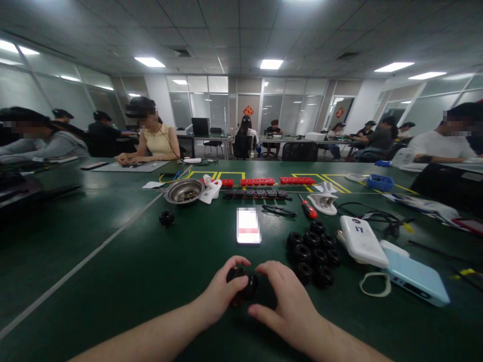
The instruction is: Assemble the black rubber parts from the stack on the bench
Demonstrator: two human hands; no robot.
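My left hand (225,286) is closed around a black toy wheel (250,285), with the thumb across its top. More dark material and a trace of red show beneath the fingers, but most of the held thing is hidden. Just to its right, my right hand (284,301) has its fingers and thumb spread, the fingertips close to the wheel and holding nothing. Several black wheels (312,253) lie grouped to the right of that hand. A single black wheel (166,218) rests apart on the left. Beyond my hands lies a phone (249,226) with a lit screen.
Behind the phone are a metal bowl (183,192) of small parts, red pieces (257,181), a dark row of parts (256,193), pliers (279,211) and a screwdriver (308,207). A white device (363,240) and a light-blue power bank (417,274) lie right. Other people sit around.
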